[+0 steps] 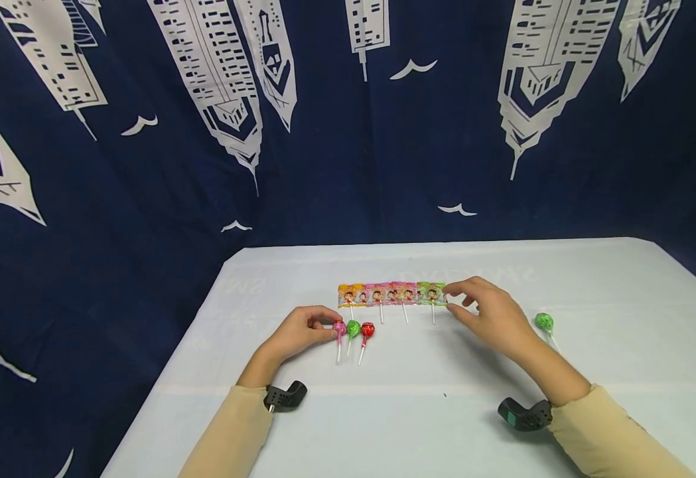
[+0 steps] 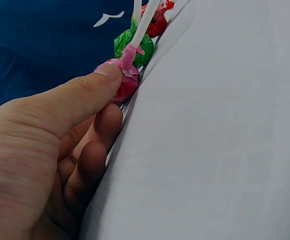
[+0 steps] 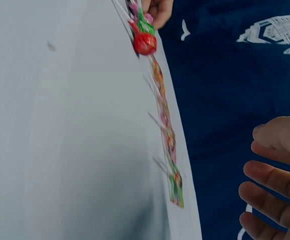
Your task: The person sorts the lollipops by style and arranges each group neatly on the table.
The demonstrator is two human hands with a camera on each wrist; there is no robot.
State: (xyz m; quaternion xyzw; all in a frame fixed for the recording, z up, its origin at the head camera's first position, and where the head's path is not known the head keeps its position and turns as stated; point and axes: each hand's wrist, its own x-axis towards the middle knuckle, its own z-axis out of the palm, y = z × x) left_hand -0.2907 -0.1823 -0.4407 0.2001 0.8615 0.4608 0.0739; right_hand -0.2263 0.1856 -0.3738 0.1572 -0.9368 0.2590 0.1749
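Observation:
My left hand [image 1: 302, 333] pinches the head of a pink ball lollipop [image 1: 340, 328] between thumb and fingers, its white stick pointing toward me; in the left wrist view the thumb lies on the pink wrapper [image 2: 129, 82]. Side by side with it lie a green ball lollipop [image 1: 353, 328] and a red one [image 1: 367, 329]. Behind them runs a row of flat-wrapped lollipops, orange [image 1: 351, 295], pink [image 1: 377, 293] and green [image 1: 431, 292]. Near the row's green end, my right hand [image 1: 493, 317] has its fingers spread and bent slightly, holding nothing.
Another green ball lollipop [image 1: 544, 322] lies to the right, beside my right wrist, its stick partly hidden by the forearm. A white cloth covers the table [image 1: 419, 425]. Behind it hangs a dark blue curtain [image 1: 371, 166] with white building prints.

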